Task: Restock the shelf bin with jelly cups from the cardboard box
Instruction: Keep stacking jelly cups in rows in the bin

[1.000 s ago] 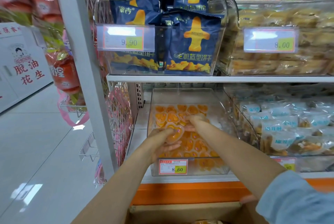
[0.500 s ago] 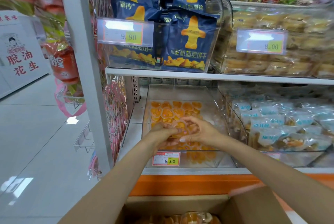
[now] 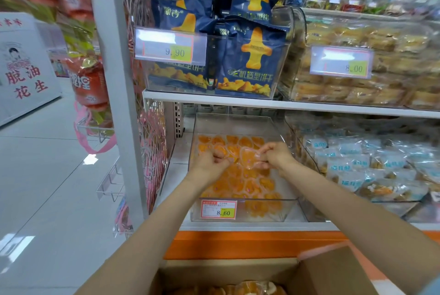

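Note:
A clear shelf bin (image 3: 289, 209) on the lower shelf holds several orange jelly cups (image 3: 240, 184). Both my hands hover over its middle. My right hand (image 3: 276, 156) pinches a heart-shaped jelly cup (image 3: 249, 159) by its edge, just above the others. My left hand (image 3: 209, 162) is a little to the left of that cup, fingers curled down onto the cups; whether they grip one is hidden. The open cardboard box (image 3: 228, 268) sits below at the frame's bottom edge, with more jelly cups (image 3: 247, 288) inside.
An 8.60 price tag (image 3: 218, 209) hangs on the bin's front. Blue-white snack packs (image 3: 352, 166) fill the bin to the right. The upper shelf (image 3: 262, 103) carries dark blue biscuit bags (image 3: 247, 56). A white upright (image 3: 114, 80) stands left, by the aisle floor.
My hands came together over the bin and have drawn slightly apart. The heart-shaped cup, held by my left hand a second ago, is now at my right hand's fingertips. More of the box shows.

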### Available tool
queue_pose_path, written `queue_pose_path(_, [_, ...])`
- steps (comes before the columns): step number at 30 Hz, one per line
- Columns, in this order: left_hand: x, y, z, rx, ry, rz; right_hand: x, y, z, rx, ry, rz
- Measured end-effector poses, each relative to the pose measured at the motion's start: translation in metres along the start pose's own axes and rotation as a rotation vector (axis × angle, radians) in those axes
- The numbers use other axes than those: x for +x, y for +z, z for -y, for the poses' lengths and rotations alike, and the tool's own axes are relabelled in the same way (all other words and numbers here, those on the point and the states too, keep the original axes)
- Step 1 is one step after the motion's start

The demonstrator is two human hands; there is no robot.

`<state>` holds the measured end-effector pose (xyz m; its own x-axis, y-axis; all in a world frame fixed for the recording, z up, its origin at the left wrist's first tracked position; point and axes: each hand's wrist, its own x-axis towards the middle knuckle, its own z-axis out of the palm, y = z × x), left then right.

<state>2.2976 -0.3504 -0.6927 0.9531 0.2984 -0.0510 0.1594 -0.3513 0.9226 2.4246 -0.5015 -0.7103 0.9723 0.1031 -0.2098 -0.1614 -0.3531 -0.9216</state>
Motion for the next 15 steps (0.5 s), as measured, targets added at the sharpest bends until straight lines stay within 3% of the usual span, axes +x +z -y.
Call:
queue_pose_path(8, [-0.003, -0.028, 0.004, 0.072, 0.139, -0.08, 0.049, 0.031, -0.011, 0.348, 0.258, -0.124])
queue_pose_path(15, [-0.004, -0.025, 0.005, 0.091, 0.154, -0.043, 0.062, 0.045, -0.023, 0.431, 0.267, -0.214])
